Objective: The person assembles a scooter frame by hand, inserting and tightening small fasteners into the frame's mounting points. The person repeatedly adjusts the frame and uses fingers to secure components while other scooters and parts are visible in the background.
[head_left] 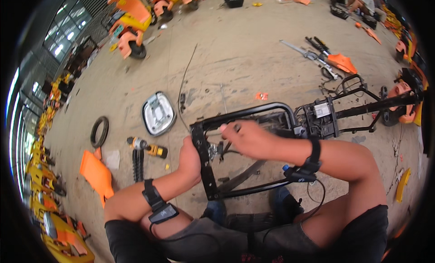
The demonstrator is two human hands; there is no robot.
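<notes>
A black metal scooter frame [252, 110] lies in front of me, its end plate [199, 140] toward my left. My left hand [189, 159] grips that plate from its outer side, its fingertips partly hidden. Inside the frame's opening, my right hand [247, 138] is closed, thumb and fingers pinched close to the plate's inner edge. Whatever the pinch holds is too small or covered to make out. Just below those fingers sits a silver metal part [213, 150] with dark cabling. A dark curved fender-like strip [244, 176] runs through the frame's lower part.
Left of the frame lie a yellow cordless drill [156, 149], a black-rimmed white shell [158, 113], a tyre [99, 131] and an orange panel [96, 174]. A fork assembly [317, 59] rests far right. Yellow-orange scooters [131, 23] line the sides; people sit far right.
</notes>
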